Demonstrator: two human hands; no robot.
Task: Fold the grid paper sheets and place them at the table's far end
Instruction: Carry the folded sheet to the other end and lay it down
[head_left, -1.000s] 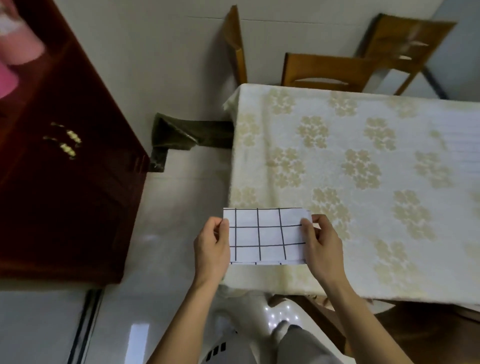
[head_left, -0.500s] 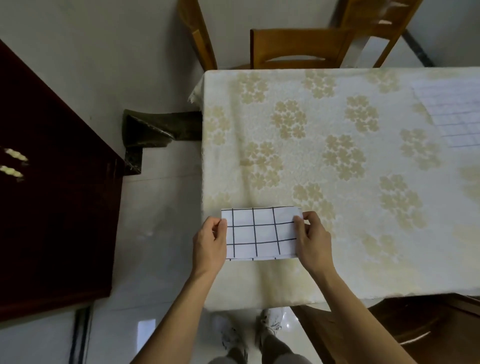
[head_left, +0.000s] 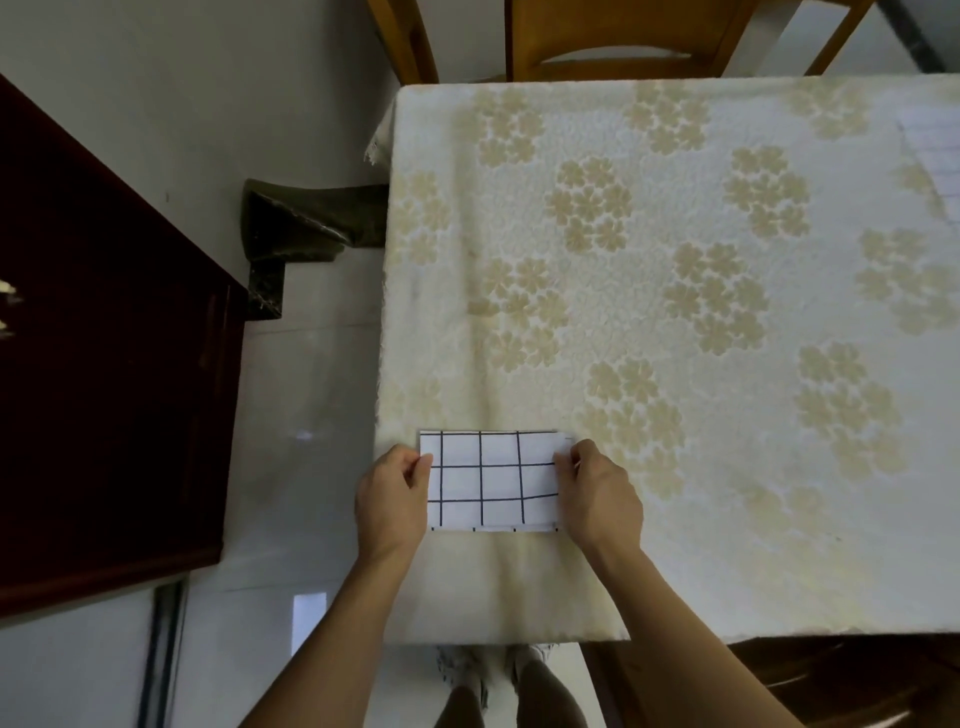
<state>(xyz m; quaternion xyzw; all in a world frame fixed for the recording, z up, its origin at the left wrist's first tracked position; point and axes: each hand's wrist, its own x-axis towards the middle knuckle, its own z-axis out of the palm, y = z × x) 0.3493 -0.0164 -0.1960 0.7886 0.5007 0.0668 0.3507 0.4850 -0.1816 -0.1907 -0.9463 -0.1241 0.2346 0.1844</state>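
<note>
Floral tablecloth (head_left: 675, 312) covering table, chairs at 12 o'clock. Left hand (head_left: 392, 499) and right hand (head_left: 597, 493) pinching short ends of folded grid sheet (head_left: 488, 480), near edge; long axis running 9-to-3; far end lying toward 12 o'clock.

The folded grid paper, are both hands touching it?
Touching. The head view shows the left hand pinching the folded grid paper at its left edge, the right hand at its right.

A dark red cabinet (head_left: 104, 364) stands left of the table, wooden chairs (head_left: 613, 57) beyond it
</note>
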